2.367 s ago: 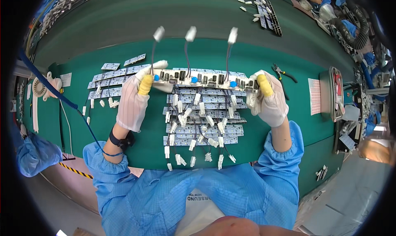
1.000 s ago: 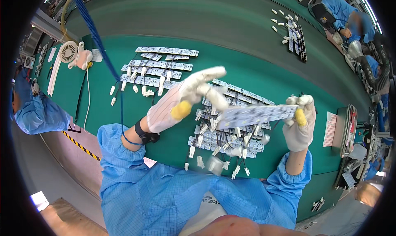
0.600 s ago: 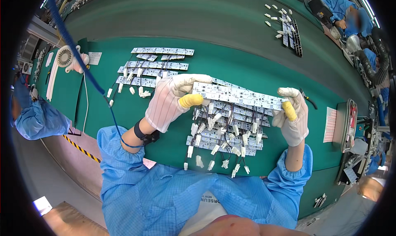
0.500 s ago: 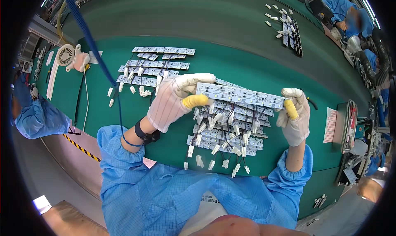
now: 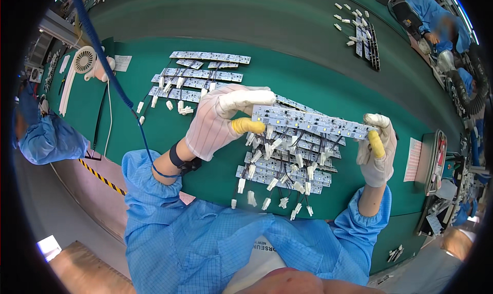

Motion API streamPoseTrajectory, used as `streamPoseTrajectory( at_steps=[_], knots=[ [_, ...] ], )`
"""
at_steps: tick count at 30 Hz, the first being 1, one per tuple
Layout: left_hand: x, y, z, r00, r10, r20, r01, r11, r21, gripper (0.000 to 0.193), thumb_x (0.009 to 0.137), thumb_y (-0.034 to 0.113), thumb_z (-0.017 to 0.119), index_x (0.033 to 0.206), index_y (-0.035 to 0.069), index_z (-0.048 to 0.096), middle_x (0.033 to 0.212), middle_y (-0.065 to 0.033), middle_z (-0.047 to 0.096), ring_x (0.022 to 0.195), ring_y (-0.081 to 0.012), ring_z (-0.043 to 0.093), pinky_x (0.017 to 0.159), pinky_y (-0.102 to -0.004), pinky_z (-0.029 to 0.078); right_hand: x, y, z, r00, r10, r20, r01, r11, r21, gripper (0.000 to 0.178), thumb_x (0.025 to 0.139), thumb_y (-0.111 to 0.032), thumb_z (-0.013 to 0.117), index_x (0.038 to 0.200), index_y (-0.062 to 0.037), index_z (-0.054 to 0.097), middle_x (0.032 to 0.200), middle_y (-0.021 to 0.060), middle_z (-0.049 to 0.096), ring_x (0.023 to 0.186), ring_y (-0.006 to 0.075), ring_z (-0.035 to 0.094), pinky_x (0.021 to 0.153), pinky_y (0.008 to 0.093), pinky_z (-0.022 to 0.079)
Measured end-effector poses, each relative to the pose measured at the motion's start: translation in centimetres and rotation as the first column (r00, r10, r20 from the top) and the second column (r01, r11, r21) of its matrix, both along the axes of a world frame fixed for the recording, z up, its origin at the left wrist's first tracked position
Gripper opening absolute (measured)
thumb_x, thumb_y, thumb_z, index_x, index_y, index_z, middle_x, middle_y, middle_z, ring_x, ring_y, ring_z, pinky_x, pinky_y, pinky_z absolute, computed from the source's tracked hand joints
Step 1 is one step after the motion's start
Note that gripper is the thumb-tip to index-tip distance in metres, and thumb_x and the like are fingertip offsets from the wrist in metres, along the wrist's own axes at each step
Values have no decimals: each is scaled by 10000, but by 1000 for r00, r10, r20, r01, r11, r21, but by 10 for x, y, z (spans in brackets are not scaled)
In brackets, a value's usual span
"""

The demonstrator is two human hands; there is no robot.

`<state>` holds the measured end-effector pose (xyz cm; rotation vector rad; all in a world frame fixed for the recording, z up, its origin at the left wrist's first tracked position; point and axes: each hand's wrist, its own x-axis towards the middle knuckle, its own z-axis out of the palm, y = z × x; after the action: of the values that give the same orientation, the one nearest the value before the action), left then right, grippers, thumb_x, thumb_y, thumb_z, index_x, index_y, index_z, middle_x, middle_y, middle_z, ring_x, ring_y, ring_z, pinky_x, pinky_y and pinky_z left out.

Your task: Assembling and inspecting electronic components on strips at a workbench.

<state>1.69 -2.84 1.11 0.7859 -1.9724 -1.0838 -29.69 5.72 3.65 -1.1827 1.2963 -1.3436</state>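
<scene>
The person held one long light strip [image 5: 310, 122] level above the green table [image 5: 308, 52], gripped at both ends. The left hand [image 5: 218, 122], in a white glove with a yellow thumb cover, was closed on the strip's left end, thumb beneath and fingers along the top edge. The right hand [image 5: 377, 150], gloved the same way, pinched the right end between its yellow-capped thumb and the fingers behind.

Short wires with white plugs [image 5: 272, 145] hung from the lower edge of the held strip. Directly below it a stack of similar strips [image 5: 282, 171] lay on the table, their plugs spread toward the person. A second group of strips [image 5: 197, 73] lay in rows farther out on the left side, well apart from the hands. A blue cord [image 5: 110, 73] ran from the upper left down to a black band on the left wrist. A small white fan [image 5: 84, 60] sat near the table's left edge. A dark tray of parts [image 5: 367, 42] lay at the far right.
</scene>
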Motion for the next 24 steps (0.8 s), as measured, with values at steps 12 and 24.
streamPoseTrajectory(
  at_steps=[12, 24],
  knots=[
    [-4, -3, -9, 983, 158, -90, -168, 980, -108, 525, 752, 469, 649, 1048, 35, 652, 1003, -99, 654, 773, -170, 651, 683, -244, 505, 3, 8, 7, 995, 28, 93, -25, 999, -44, 326, 852, -153, 619, 1091, 41, 513, 816, 94, 615, 409, 36, 412, 370, 170, 272],
    [-9, -9, -3, 980, 194, 41, -197, 975, 101, 713, 791, 599, 546, 1177, 0, 577, 1127, -100, 622, 918, -141, 635, 810, -257, 485, 1, 2, 2, 980, 197, -2, -189, 939, -286, 440, 898, -267, 583, 1149, 78, 475, 722, 119, 623, 441, 71, 493, 456, 167, 375]
  ],
)
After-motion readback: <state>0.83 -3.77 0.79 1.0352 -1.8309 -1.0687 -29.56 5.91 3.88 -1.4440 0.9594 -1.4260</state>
